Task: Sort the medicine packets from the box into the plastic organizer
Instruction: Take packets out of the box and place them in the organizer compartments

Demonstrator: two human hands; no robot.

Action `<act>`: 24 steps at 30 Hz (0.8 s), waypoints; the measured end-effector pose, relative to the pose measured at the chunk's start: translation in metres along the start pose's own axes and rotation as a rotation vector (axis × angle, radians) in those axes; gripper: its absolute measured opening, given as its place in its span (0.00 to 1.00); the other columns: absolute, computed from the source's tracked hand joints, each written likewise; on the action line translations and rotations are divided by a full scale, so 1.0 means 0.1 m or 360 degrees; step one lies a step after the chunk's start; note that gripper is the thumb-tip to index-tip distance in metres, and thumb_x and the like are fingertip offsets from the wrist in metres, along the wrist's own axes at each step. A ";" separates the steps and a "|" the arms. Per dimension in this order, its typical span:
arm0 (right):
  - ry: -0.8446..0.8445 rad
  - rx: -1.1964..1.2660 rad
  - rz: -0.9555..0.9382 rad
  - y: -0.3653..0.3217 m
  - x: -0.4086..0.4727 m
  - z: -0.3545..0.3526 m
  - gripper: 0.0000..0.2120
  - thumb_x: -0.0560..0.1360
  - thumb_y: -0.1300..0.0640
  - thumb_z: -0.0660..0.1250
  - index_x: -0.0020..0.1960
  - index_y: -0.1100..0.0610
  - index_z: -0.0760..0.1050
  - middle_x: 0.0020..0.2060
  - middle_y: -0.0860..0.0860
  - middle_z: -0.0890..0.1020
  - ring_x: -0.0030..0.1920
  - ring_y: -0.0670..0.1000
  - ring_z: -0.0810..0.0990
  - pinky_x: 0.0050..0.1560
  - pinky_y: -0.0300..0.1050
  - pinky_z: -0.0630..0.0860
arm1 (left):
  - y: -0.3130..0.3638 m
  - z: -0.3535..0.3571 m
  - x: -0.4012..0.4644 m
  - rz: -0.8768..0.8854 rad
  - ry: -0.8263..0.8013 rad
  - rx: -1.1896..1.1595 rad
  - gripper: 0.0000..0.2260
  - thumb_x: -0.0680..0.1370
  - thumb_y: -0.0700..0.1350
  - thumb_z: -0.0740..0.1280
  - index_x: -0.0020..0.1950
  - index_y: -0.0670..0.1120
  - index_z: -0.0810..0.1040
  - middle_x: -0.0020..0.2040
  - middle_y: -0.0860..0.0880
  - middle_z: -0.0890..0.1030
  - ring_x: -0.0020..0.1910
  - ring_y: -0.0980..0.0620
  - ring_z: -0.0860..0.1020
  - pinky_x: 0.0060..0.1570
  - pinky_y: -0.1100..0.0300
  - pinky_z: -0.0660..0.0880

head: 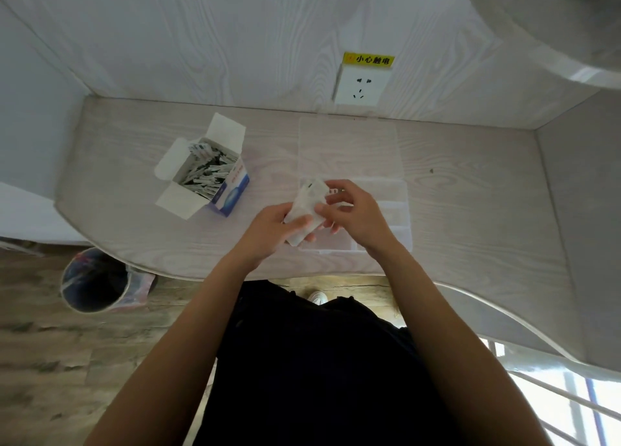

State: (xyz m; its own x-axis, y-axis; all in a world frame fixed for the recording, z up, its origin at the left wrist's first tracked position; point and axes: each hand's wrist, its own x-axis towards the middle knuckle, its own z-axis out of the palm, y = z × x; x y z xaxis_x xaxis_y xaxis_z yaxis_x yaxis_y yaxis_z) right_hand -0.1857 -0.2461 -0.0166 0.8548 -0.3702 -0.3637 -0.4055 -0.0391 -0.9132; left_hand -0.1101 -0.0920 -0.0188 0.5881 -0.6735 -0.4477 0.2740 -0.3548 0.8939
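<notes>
Both hands, left (268, 230) and right (353, 215), grip packets (307, 207), probably several, above organizer's (400, 210) near-left edge.

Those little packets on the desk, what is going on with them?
A person is sorting them. Both hands, left hand and right hand, hold a small stack of white medicine packets above the clear plastic organizer, whose lid lies open. The opened box beside it is full of packets.

Pale wood-grain desk (470, 193), white wall socket (361, 86) under a yellow warning label (368, 59), lined waste bin (97, 281) on wood-look floor (40, 361) at left
</notes>
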 end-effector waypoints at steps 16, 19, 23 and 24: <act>0.0165 0.0031 -0.0069 0.12 -0.11 -0.05 0.13 0.72 0.65 0.71 0.53 0.54 0.75 0.40 0.54 0.80 0.29 0.48 0.81 0.34 0.40 0.79 | -0.01 0.12 0.08 -0.0189 0.0093 0.0004 0.06 0.77 0.42 0.66 0.53 0.44 0.80 0.44 0.47 0.83 0.43 0.52 0.82 0.38 0.61 0.80; 0.0247 0.0034 -0.0059 0.15 -0.11 -0.04 0.09 0.72 0.64 0.70 0.51 0.57 0.75 0.40 0.57 0.80 0.29 0.49 0.80 0.33 0.41 0.80 | 0.01 0.13 0.07 -0.0183 0.0098 -0.0086 0.04 0.78 0.44 0.65 0.51 0.47 0.79 0.44 0.48 0.82 0.40 0.55 0.82 0.35 0.63 0.78; 0.0182 0.0105 0.0029 0.15 -0.09 -0.05 0.05 0.76 0.63 0.66 0.51 0.60 0.74 0.43 0.58 0.79 0.31 0.53 0.82 0.32 0.43 0.80 | 0.02 0.12 0.06 -0.0197 0.0111 -0.0180 0.08 0.80 0.47 0.61 0.52 0.49 0.79 0.45 0.44 0.83 0.42 0.47 0.83 0.39 0.59 0.81; 0.0146 0.0181 0.0070 0.14 -0.10 -0.05 0.04 0.76 0.63 0.65 0.51 0.61 0.73 0.44 0.58 0.79 0.32 0.54 0.82 0.32 0.42 0.79 | 0.01 0.12 0.06 -0.0196 0.0132 -0.0206 0.07 0.80 0.46 0.61 0.53 0.48 0.79 0.45 0.44 0.84 0.42 0.47 0.84 0.41 0.58 0.80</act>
State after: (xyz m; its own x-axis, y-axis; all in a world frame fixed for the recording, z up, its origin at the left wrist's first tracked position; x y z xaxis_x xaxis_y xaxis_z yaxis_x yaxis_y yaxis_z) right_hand -0.2010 -0.2473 -0.0248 0.8015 -0.4528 -0.3905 -0.3985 0.0825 -0.9135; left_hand -0.1157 -0.1042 -0.0202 0.6033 -0.5727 -0.5550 0.4403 -0.3410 0.8306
